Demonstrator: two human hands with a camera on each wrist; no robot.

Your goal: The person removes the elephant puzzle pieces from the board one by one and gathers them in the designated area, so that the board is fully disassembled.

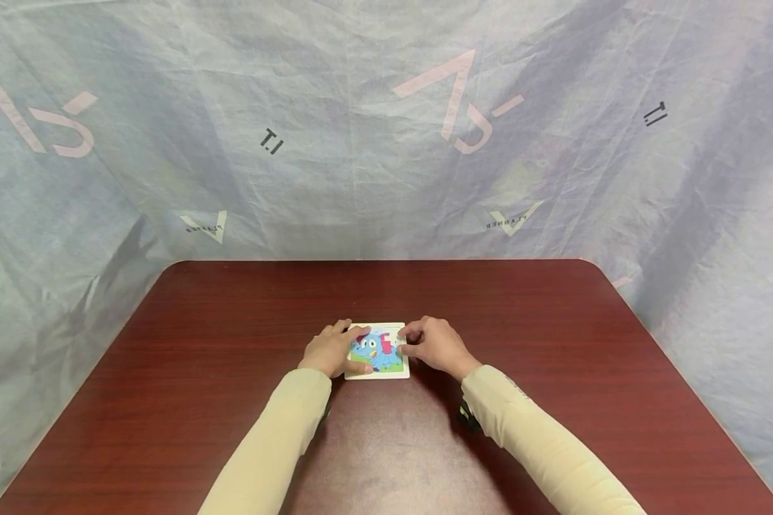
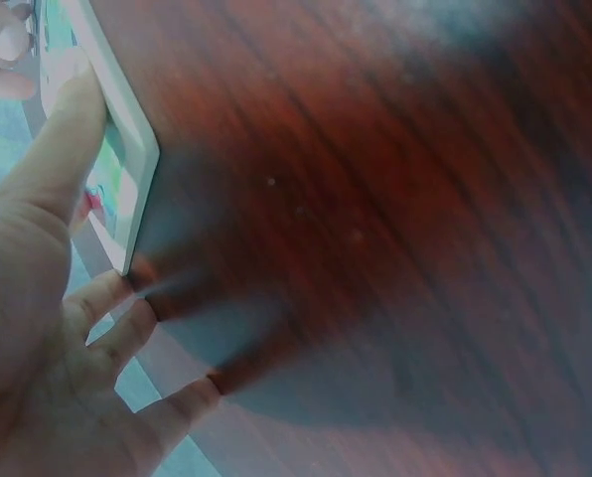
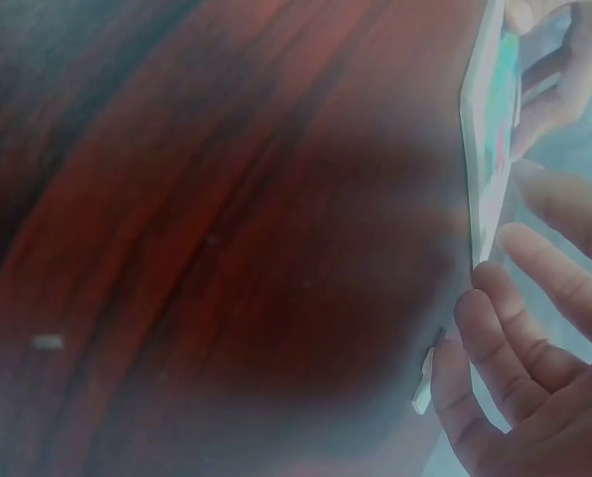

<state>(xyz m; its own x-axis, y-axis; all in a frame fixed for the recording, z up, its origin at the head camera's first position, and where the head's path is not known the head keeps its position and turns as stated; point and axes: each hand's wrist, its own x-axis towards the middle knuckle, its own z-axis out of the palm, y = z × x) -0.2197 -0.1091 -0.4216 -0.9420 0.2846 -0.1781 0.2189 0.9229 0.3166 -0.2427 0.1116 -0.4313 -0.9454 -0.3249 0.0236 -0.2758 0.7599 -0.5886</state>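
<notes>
Both hands on the picture board (image 1: 381,352), which lay flat mid-surface, between them, in front of the person. White frame, bright picture: blue cartoon creature with big pale eyes, red patch on its body, green ground along the bottom. White area showed at the upper right of the picture; couldn't tell whether bare backing or a pale part of the print.

Left hand (image 1: 327,350): fingers spread, clamped on nothing. Thumb lay across the near left of the board, index reached over the far left, the other fingertips were down on the surface (image 1: 386,293) just past the frame.

Right hand (image 1: 439,348): thumb and index apart, tips at the right edge of the board, nothing seen pinched between. Other fingers bent loosely, close to the board corner in the right wrist view. Contact with the frame hard to confirm there, blurry.

Same view: small pale sliver (image 3: 424,383) on the surface just beside those fingertips, too small to identify.

Surface was glossy red-brown wood grain, rounded far corners. Cream sleeves (image 1: 270,436) on both arms. Behind: creased grey cloth (image 1: 354,164) with pink, yellow and dark lettering, some mirrored.
</notes>
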